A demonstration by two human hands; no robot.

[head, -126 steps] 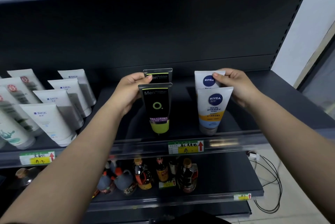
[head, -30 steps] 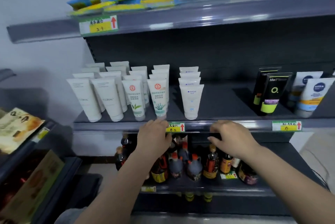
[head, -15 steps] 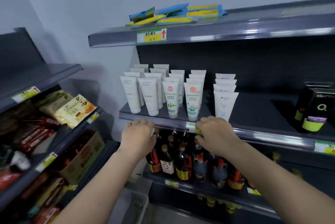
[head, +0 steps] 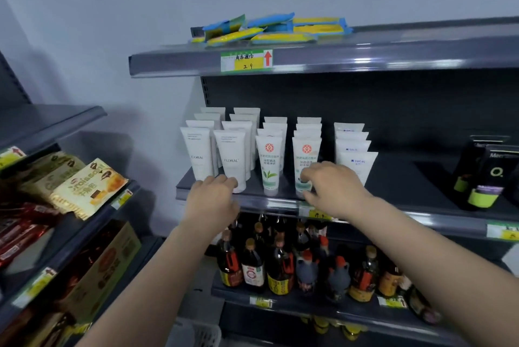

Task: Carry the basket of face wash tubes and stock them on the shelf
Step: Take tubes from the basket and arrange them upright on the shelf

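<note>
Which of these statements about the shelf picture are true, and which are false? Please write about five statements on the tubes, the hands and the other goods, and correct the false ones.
1. The FLORAL tubes stand at the left end of the face wash shelf. True.
2. The left hand holds a black tube. False: it holds nothing, and its knuckles are at the shelf edge below the FLORAL tubes.
3. The right hand is in front of a white tube with a red round logo. True.
4. Dark sauce bottles stand on the shelf above the tubes. False: they stand one shelf below; above lie blue and yellow packets.
5. The black and green tubes stand at the right side. True.
</note>
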